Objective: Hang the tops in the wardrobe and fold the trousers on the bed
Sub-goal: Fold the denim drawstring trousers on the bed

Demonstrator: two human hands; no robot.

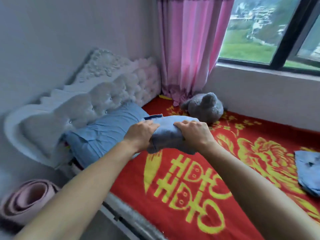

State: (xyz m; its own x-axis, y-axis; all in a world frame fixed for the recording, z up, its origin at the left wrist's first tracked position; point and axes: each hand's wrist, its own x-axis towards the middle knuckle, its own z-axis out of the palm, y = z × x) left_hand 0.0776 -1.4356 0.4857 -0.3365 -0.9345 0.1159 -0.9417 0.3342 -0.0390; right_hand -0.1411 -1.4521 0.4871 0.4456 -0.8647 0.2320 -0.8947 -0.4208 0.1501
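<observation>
I see the fingers (152, 126) of the left hand (142, 134) curled over the top of the folded trousers (166, 135), clamped on the bundle's left end; the fingers (180, 124) of the right hand (195, 134) are curled the same way over its right end, thumb tucked below where I cannot see it; both hands grip the one bundle between them, knuckles up, bare forearms running back toward me.

The trousers are a thick blue-grey fold, with a darker blue band showing at the far left corner; they sit over the head end of the bed (225, 213), just beside the pillow (107, 132); I cannot tell whether the underside rests on the cover or is held just off it.

The bed carries a red cover with yellow characters and flower patterns; the blue pillow lies along the head edge against the white tufted headboard (103, 87); a grey plush toy (204, 108) sits in the far corner of the bed, where the head edge meets the wall under the window (259, 40); another blue garment (306, 172) lies flat farther toward the foot of the bed, well apart from the hands and cut off by the frame.

A pink curtain (187, 49) hangs down into that far corner, its hem touching the cover; a rolled pink mat (26, 201) lies on the floor beside the near edge of the bed.
</observation>
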